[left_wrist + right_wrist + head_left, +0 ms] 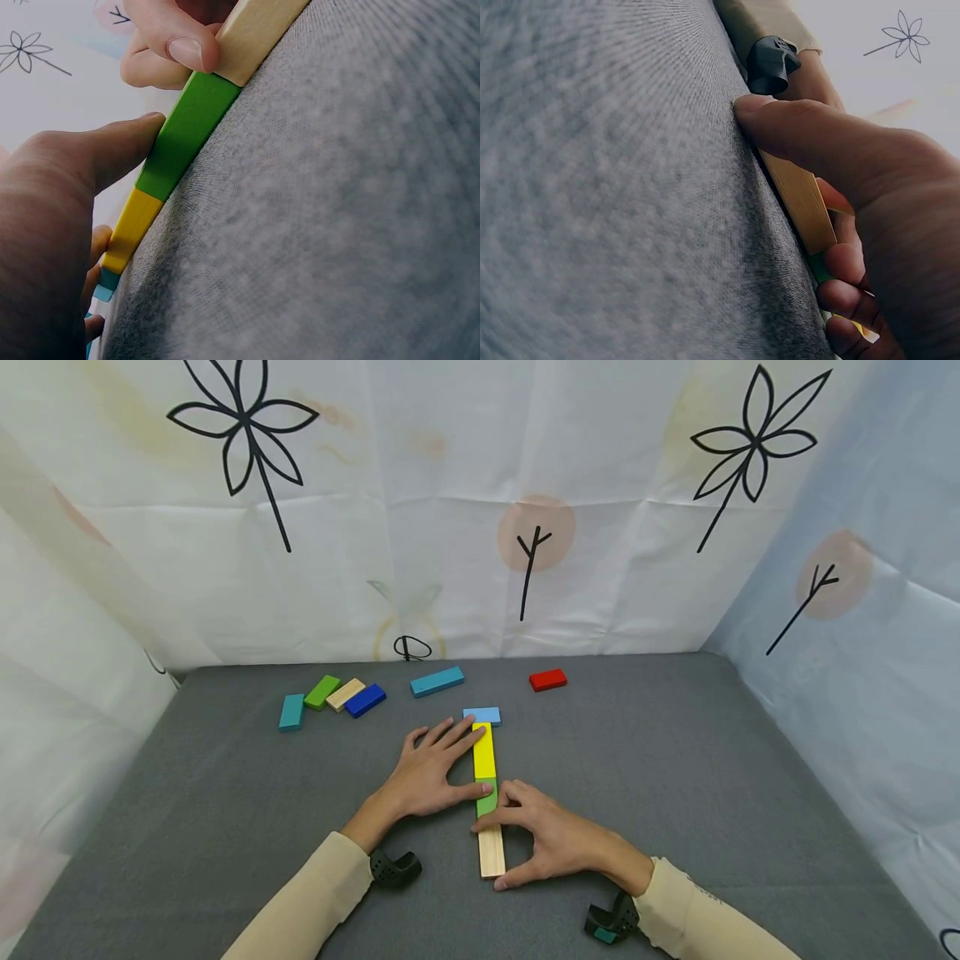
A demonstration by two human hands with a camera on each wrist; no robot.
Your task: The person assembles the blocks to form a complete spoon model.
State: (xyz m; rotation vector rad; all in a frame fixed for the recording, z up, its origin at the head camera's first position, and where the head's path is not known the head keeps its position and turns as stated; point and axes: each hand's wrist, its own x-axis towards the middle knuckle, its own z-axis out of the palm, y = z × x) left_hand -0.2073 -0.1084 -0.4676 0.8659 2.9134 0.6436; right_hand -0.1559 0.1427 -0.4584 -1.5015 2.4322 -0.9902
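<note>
On the grey cloth a straight row of flat blocks runs toward me: a yellow block [484,758], a green block [486,803] and a plain wooden block [491,856]. A light blue block [486,715] lies crosswise at the far end. My left hand [429,777] spreads along the row's left side, its thumb on the green block and its fingertips at the yellow and light blue ones. My right hand [558,837] grips the plain wooden block, thumb at its near end and index finger across its far part. In the left wrist view, the green block [187,135] meets the wooden one end to end.
At the back left lie a teal block [292,712], a second green block [322,692], another wooden block [346,695] and a dark blue block [365,701]. A blue block [437,682] and a red block [548,680] lie farther right. Patterned fabric [450,568] walls the table's back and sides.
</note>
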